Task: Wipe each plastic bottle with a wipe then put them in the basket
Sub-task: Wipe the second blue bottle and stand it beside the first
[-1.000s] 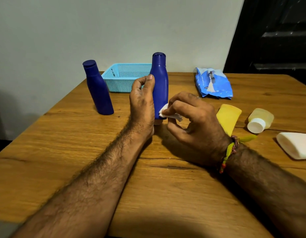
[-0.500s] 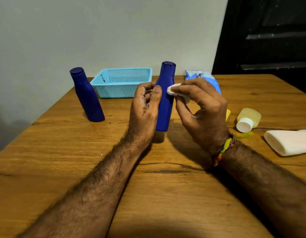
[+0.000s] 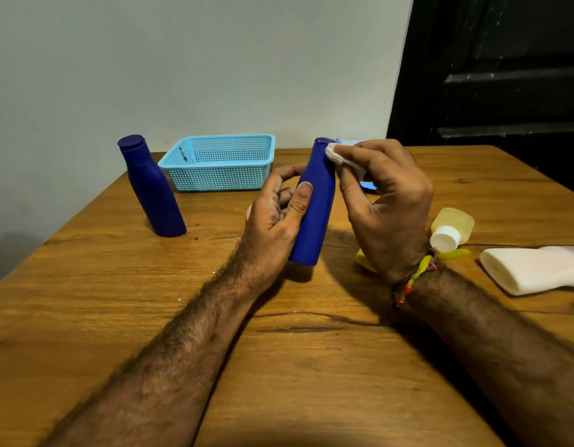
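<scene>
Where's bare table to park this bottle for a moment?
Bare wood lies between the standing bottle and the left hand, and along the near edge. Crowded right of the right hand: yellow bottle, white bottle.

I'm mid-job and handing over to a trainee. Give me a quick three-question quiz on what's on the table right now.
1. True or false: the blue basket already holds a bottle.
2. Which part of the held blue bottle is the white wipe touching? A) the base B) the top near the cap C) nothing
3. Fill in: the left hand has its grip on the bottle's ____ half.

Key
1. False: no bottle shows inside; the other blue bottle stands on the table left of the basket.
2. B: the right hand presses the wipe there.
3. Lower.
</scene>
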